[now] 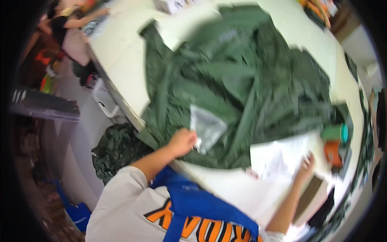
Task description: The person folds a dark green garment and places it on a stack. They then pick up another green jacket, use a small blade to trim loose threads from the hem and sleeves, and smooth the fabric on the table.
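A large dark green garment (238,80) lies spread and rumpled over the white table. On its near part rests a pale grey-white piece (207,128), roughly triangular, with a fine mesh-like surface. My left hand (182,142) is closed at the left edge of this piece, a small white bit showing at its fingertips; what exactly it grips is unclear. Further right, my right hand (306,165) is at the edge of white paper sheets (276,155), its fingers blurred but seemingly apart, with nothing visible in them.
Right of the papers stand a green cylinder (335,133) and an orange item (333,153). A white box (173,5) sits at the far edge. More dark green cloth (119,151) is bunched beyond the left edge, near a white basket (105,99). Another person (74,36) works at far left.
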Demonstrator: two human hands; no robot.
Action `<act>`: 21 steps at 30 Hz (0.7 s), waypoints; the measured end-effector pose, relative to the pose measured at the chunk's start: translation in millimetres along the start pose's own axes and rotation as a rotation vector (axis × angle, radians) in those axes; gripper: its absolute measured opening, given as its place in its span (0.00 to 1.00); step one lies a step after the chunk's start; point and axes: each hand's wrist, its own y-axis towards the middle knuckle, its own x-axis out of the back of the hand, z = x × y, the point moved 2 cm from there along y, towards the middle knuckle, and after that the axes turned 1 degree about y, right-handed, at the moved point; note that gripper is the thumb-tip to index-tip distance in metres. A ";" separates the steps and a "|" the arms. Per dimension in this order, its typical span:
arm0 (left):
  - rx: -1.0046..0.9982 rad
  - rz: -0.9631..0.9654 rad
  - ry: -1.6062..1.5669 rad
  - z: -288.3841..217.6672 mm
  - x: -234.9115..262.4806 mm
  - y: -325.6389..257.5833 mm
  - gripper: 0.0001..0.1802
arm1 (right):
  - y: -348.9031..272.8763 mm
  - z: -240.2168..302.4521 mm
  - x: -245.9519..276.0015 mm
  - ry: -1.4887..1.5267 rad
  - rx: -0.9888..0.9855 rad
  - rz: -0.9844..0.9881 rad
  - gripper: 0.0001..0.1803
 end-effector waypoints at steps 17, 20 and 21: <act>0.761 -0.271 -0.801 106.1 129.6 -59.0 0.47 | -200.6 33.8 -67.9 -0.447 0.278 0.547 0.16; 0.772 -0.162 -0.975 133.3 111.3 -87.9 0.22 | -202.4 0.0 -30.1 -0.251 0.033 0.317 0.13; 0.798 -0.165 -1.176 133.9 108.0 -92.4 0.13 | -204.9 11.0 -33.5 -0.065 -0.056 0.326 0.14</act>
